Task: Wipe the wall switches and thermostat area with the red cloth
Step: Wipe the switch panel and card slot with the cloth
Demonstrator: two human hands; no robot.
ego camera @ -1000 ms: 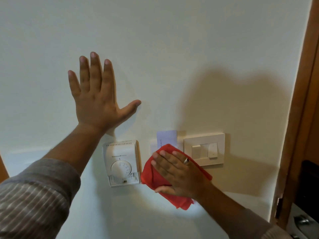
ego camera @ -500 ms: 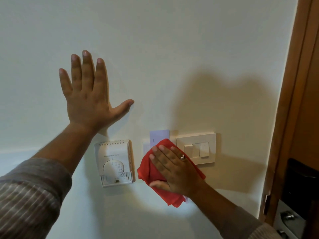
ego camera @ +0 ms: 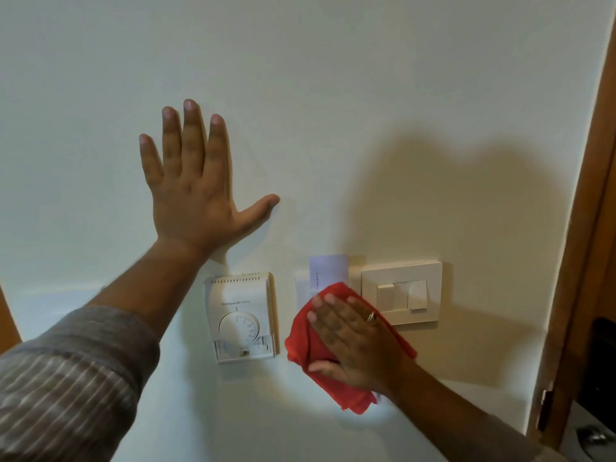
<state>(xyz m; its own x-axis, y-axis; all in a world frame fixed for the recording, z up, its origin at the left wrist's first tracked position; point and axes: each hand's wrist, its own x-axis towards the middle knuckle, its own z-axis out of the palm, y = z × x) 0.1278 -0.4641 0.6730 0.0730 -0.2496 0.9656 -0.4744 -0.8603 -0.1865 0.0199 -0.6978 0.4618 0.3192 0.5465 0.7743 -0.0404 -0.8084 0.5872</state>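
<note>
My right hand [ego camera: 353,345] presses the red cloth [ego camera: 300,341] flat against the wall, over the lower part of a key-card holder with a pale card [ego camera: 328,270] sticking out of its top. A white dial thermostat [ego camera: 241,316] hangs just left of the cloth. The beige switch plate [ego camera: 401,290] with two rockers sits just right of it, its lower left corner under the cloth. My left hand [ego camera: 193,191] rests flat on the bare wall above the thermostat, fingers spread, holding nothing.
A brown wooden door frame [ego camera: 586,228] runs down the right edge, with a metal door handle [ego camera: 591,440] at the bottom right. The pale wall [ego camera: 333,95] stretches wide above the fittings.
My right hand and the cloth have stayed on the card holder with only slight shifts. The view swung right, then back; my left hand stayed planted on the wall.
</note>
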